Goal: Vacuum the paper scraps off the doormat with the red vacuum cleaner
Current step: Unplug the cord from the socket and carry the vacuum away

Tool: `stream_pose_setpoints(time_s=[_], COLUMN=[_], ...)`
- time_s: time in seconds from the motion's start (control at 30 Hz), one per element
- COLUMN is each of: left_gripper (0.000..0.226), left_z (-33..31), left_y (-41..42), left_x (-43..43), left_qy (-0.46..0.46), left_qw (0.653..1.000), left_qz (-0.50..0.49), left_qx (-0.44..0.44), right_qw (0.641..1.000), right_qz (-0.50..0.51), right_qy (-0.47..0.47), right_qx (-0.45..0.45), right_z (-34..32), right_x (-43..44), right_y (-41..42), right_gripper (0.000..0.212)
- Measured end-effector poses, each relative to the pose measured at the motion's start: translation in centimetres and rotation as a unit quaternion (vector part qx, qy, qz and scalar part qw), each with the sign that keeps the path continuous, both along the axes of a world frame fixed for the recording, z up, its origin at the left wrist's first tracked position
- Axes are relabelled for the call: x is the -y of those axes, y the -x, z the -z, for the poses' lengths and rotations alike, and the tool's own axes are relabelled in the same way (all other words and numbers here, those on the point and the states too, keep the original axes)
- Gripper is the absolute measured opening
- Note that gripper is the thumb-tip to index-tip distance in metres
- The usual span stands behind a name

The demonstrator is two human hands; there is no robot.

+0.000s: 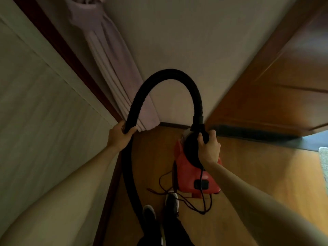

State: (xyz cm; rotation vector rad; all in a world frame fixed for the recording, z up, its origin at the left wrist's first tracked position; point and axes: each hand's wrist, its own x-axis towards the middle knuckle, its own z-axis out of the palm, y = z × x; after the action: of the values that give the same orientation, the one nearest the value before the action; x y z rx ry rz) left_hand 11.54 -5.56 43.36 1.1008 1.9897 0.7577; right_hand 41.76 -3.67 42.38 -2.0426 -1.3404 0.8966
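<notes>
Right hand [208, 148] curled round the black top handle [204, 133] of the red vacuum cleaner [188, 176], seen against the wooden floor [248, 174], its cord [204, 208] looped just below it. Left hand [120, 137], to the left of the vacuum cleaner, grips the black ribbed hose [168, 73], which arches above the vacuum cleaner.

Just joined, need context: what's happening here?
A person stands on a wood floor. Their right hand grips the handle on the red vacuum. Their left hand grips the black hose, which arcs between them. The cord lies loose by their shoes. No paper scraps are in view.
</notes>
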Motion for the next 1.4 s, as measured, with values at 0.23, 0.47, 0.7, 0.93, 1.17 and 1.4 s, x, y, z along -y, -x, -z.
stream_pose_setpoints(time_s=[0.23, 0.47, 0.7, 0.93, 1.17, 1.4], left_gripper=[0.028, 0.035, 0.037, 0.036, 0.042, 0.043], left_z=[8.7, 19.8, 29.3, 37.8, 44.1, 47.5], left_y=[-0.2, -0.5, -0.3, -0.4, -0.6, -1.1], left_x=[-2.0, -4.2, -5.9, -5.9, -7.8, -9.1], left_qy=[0.025, 0.034, 0.029, 0.057, 0.061, 0.021], left_qw=[1.000, 0.997, 0.993, 0.992, 0.992, 0.995], left_qz=[-0.002, 0.067, 0.114, 0.109, 0.102, 0.093], left_qx=[-0.014, -0.009, -0.029, -0.039, -0.046, -0.043], right_qw=[1.000, 0.999, 0.996, 0.998, 0.997, 0.997], right_qz=[-0.013, 0.027, 0.066, 0.047, 0.054, 0.078], right_qy=[0.017, 0.030, 0.056, 0.050, 0.036, 0.027], right_qx=[-0.013, -0.006, -0.005, 0.017, 0.029, 0.013], right_z=[8.6, 19.2, 28.5, 37.2, 43.1, 46.8], right_x=[-2.2, -3.8, -5.3, -6.2, -7.3, -8.2], right_y=[-0.5, -0.9, -1.0, -0.9, -0.7, -0.5], right_gripper=[0.018, 0.019, 0.013, 0.016, 0.017, 0.025])
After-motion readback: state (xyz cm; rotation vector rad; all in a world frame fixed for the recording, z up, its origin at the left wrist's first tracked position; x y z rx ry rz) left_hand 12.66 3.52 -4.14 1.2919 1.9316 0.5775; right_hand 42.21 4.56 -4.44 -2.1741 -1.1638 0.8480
